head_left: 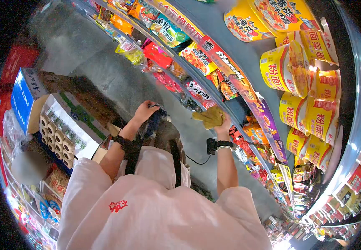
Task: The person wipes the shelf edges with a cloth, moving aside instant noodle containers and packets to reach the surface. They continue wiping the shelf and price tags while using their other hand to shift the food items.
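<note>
Pink shirt; left fingers clutch 1 dark bundle, right fingers 1 yellow cloth.

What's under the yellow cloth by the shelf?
The yellow cloth is bunched in the grip of the right hand, beside the shelf rail. Red packets show on the tier below. The fingers and the surface directly beneath the cloth are covered.

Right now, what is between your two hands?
Only bare grey floor lies between the left hand, gripping a dark bundle, and the right hand, holding a yellow cloth, in the head view.
</note>
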The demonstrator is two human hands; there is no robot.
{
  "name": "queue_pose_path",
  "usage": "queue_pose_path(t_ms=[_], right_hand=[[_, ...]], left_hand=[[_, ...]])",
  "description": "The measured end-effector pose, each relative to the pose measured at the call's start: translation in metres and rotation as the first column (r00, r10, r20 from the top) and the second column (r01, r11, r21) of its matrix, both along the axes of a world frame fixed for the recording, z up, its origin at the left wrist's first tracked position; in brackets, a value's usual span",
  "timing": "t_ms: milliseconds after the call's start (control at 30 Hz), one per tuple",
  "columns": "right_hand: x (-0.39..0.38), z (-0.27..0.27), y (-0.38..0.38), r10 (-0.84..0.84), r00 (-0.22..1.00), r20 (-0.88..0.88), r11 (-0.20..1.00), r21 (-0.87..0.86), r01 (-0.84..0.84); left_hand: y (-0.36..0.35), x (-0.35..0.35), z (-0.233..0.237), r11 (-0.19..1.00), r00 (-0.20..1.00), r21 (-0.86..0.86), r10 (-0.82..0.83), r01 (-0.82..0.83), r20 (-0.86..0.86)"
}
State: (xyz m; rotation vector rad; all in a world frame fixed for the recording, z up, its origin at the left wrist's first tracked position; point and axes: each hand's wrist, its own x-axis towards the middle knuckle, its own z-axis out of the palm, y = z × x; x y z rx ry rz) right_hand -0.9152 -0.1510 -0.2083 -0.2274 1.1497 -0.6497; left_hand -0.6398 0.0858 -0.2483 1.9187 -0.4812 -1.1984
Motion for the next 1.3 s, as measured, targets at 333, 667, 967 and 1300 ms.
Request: queue_pose_path(t_ms=[333, 667, 967, 1300], right_hand=[[-0.022, -0.008, 0.025, -0.050, 0.999, -0.008, 0.997, -0.057, 0.050], [0.002, 0.027, 0.012, 0.025, 0.957, -0.289, 0.969, -0.228, -0.094], [-0.006, -0.001, -0.001, 0.009, 0.966, -0.260, 0.948, -0.305, -0.091], [-0.022, -0.024, 0.000, 0.062, 0.980, -0.187, 0.950, -0.290, -0.115]], left_hand=[[-0.003, -0.004, 0.015, 0.998, 0.998, 0.026, -0.055, 0.054, 0.034], [-0.016, -0.012, 0.014, 0.997, 0.997, -0.013, -0.081, 0.081, 0.004], [-0.006, 0.000, 0.041, 0.995, 0.994, -0.035, -0.090, 0.092, 0.069], [0.008, 0.015, 0.047, 0.998, 0.992, -0.063, -0.004, 0.012, 0.125]])
